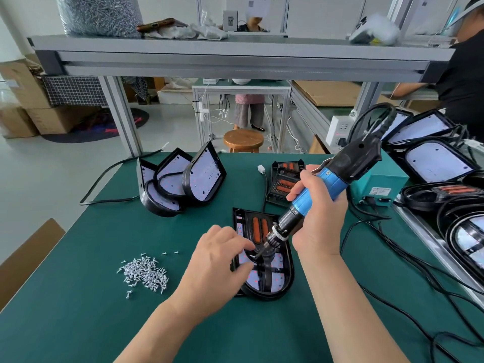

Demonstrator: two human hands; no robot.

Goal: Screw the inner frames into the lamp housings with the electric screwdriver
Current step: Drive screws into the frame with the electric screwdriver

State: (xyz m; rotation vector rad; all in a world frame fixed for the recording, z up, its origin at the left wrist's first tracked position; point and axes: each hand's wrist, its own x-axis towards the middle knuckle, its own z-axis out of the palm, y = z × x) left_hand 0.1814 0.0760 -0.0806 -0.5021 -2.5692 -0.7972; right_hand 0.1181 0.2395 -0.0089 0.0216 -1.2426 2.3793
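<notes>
A black lamp housing with its inner frame and orange battery cells lies flat on the green mat in front of me. My right hand grips the blue and black electric screwdriver, tilted with its bit down over the middle of the housing. My left hand rests on the housing's left edge, and its fingertips pinch a small screw at the bit's tip. A pile of silver screws lies to the left of that hand.
Several finished housings lean together at the back left. Another open housing sits behind the work. A teal power box, more housings and black cables crowd the right. A person stands at far right.
</notes>
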